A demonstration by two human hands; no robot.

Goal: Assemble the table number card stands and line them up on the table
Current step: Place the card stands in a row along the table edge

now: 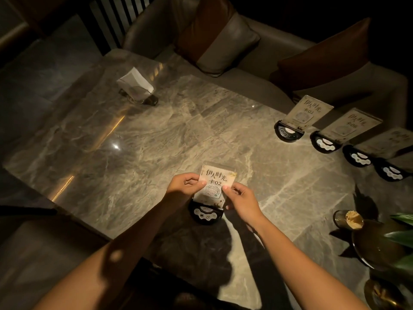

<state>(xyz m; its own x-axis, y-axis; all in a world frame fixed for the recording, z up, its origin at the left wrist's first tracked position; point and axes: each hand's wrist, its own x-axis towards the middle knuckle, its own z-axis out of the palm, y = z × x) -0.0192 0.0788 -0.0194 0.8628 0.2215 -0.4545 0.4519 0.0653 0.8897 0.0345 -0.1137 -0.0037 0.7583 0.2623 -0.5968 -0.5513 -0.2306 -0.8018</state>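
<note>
A clear card marked 02 stands in a black half-round base on the marble table near its front edge. My left hand pinches the card's left edge and my right hand pinches its right edge. At the right side of the table runs a diagonal row: a stand with card 01, a stand with card 06, a third stand with a card, and one black base whose card I cannot make out.
A napkin holder with white napkins stands at the far left of the table. A toothpick jar, a dark round tray and plant leaves crowd the near right corner. Sofa cushions lie beyond the far edge.
</note>
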